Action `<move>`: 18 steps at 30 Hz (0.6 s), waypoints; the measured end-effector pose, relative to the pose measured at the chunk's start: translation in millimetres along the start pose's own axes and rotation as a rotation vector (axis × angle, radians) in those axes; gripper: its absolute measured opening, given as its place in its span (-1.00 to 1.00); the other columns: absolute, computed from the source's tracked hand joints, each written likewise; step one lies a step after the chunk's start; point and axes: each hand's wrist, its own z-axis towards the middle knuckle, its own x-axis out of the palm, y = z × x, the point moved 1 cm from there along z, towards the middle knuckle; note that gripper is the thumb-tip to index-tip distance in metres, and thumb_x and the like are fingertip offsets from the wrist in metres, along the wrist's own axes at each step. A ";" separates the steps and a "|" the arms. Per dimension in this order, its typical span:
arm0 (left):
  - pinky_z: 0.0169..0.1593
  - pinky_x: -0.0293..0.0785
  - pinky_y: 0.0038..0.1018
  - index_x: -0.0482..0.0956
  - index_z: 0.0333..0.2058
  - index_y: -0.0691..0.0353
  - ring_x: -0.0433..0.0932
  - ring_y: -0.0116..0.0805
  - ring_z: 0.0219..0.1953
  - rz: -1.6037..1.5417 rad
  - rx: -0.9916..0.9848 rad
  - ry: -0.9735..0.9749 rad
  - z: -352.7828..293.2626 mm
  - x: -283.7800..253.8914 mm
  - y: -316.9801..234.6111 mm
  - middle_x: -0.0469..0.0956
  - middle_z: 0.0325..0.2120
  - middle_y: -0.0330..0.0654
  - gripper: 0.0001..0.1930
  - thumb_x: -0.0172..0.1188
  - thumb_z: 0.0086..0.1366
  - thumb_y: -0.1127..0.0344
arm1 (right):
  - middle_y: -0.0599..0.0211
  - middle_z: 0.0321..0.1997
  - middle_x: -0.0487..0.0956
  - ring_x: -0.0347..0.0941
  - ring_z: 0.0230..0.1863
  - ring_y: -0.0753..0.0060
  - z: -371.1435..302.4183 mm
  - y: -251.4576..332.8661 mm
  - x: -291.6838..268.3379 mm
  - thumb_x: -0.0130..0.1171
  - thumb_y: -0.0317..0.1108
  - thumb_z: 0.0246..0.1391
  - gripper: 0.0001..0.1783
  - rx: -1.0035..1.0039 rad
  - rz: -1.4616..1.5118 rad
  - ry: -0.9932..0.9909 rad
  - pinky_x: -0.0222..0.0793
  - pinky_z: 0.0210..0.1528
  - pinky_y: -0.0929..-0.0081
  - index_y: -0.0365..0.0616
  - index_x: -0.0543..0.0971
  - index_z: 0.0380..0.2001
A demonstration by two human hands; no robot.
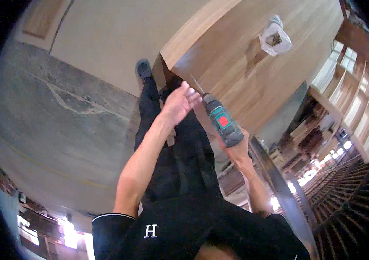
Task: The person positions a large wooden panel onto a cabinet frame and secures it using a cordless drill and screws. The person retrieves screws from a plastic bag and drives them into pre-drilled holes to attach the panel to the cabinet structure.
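Observation:
My right hand (237,146) is wrapped round the grip of a cordless drill (222,120), which is dark grey and teal with a red patch on top. Its thin bit (197,85) points away from me, up and to the left, over the near edge of a large wooden piece (228,69). Just left of the bit is my left hand (181,105), fingers curled and fingertips drawn together. Whatever they may pinch is too small and blurred to make out. On the wooden surface lies an open clear plastic bag (283,45) with small brownish pieces inside, perhaps screws.
Pale board (106,39) spreads over the floor at the far left, beside bare grey concrete (59,112). A metal bar (275,182) runs close by my right forearm. Wooden frames (353,95) stand at the right. My legs are right below the drill.

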 end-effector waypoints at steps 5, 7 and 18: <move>0.12 0.32 -0.19 0.37 -0.21 0.22 0.36 -0.21 0.02 -0.211 0.245 -0.192 97.4 -110.7 -3.1 0.43 -0.19 -0.12 -0.73 -0.04 0.37 0.11 | 0.30 -0.51 0.59 0.47 -0.47 0.56 26.6 12.3 6.4 0.33 -0.40 -0.17 -0.78 0.120 -0.098 0.031 0.39 -0.37 0.52 -0.26 0.58 -0.41; 0.19 0.22 -0.19 0.34 -0.07 0.25 0.28 -0.19 0.10 -0.199 0.228 -0.475 117.9 -108.7 -5.5 0.36 -0.04 -0.07 -0.65 -0.07 0.38 0.07 | 0.34 -0.53 0.59 0.46 -0.50 0.58 38.0 19.8 12.2 0.32 -0.39 -0.14 -0.81 0.076 -0.102 0.012 0.39 -0.40 0.52 -0.24 0.58 -0.43; 0.24 0.07 -0.22 0.30 0.09 0.07 0.24 -0.24 0.11 -0.385 0.292 0.165 148.6 -107.0 11.9 0.30 0.05 -0.23 -0.57 -0.11 0.37 -0.03 | 0.39 -0.58 0.56 0.43 -0.52 0.63 104.5 -8.2 15.6 0.29 -0.37 -0.09 -0.83 0.037 -0.268 0.201 0.37 -0.43 0.55 -0.25 0.58 -0.47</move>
